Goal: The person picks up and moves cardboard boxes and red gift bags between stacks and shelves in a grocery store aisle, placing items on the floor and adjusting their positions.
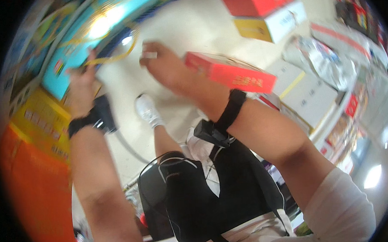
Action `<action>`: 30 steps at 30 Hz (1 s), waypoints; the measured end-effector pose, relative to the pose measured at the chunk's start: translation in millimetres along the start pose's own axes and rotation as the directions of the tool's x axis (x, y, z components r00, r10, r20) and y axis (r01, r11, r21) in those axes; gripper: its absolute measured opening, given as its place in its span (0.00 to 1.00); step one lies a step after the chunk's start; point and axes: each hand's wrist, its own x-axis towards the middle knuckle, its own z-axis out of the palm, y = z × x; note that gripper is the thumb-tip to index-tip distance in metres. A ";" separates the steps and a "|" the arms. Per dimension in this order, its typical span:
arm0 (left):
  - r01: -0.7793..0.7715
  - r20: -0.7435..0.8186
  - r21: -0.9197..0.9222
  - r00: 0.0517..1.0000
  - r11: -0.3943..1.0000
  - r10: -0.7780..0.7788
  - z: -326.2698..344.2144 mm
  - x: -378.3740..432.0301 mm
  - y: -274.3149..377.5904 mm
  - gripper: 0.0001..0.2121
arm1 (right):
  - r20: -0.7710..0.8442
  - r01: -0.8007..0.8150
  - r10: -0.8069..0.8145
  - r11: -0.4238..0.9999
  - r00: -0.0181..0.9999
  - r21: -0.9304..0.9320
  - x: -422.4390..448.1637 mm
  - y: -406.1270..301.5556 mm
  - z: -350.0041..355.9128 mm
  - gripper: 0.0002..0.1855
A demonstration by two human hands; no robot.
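My left hand (pixel 82 85) is at the side of a turquoise box (pixel 55 80), its thumb and a finger spread. A yellow strap (pixel 111 59) curves away from those fingers toward the box's lower edge; blur hides whether they grip it. To the right, my right hand (pixel 158 58) hangs over the pale floor with its fingers curled. A small white strip (pixel 149 55) lies across one finger. Whether the right fingers enclose anything is hidden. Both wrists wear black bands with small devices.
A red carton (pixel 241 75) stands below my right forearm. Stacked red (pixel 260 1) and white-yellow boxes (pixel 271 25) sit farther off. Yellow (pixel 44 120) and orange boxes (pixel 41 181) line the left. Silvery packets (pixel 329 61) rest near a grey carton (pixel 306 89). A cable (pixel 129 149) trails from my left wrist.
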 end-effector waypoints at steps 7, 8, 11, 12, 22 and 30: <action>0.065 -0.140 0.362 0.990 0.930 -0.015 -30.1 -44.6 -41.2 0.34 | -0.147 -0.376 0.568 0.695 0.810 0.612 -79.1 147.2 -178.5 0.25; 0.059 -0.208 0.517 0.976 0.854 0.059 -48.9 -45.9 -59.8 0.34 | -0.202 -0.385 0.610 0.688 0.766 0.616 -84.7 151.8 -205.7 0.25; 0.174 -0.247 0.791 0.968 0.586 0.045 -71.6 -96.4 -177.2 0.35 | -0.314 -0.302 0.654 0.652 0.688 0.696 -101.9 199.3 -287.1 0.22; 0.241 -0.262 0.853 0.965 0.464 -0.019 -63.4 -121.9 -222.7 0.35 | -0.320 -0.295 0.655 0.650 0.684 0.700 -98.2 209.8 -317.1 0.21; 0.157 0.336 0.773 0.720 -0.615 0.607 -29.7 -149.7 -477.2 0.14 | -0.805 -0.338 0.030 0.917 0.593 -0.214 53.5 204.3 -528.1 0.48; 0.264 0.293 0.724 0.719 -0.637 0.630 -25.5 -149.3 -480.2 0.12 | -0.679 -0.623 0.431 0.780 0.594 -0.050 147.3 148.5 -515.7 0.75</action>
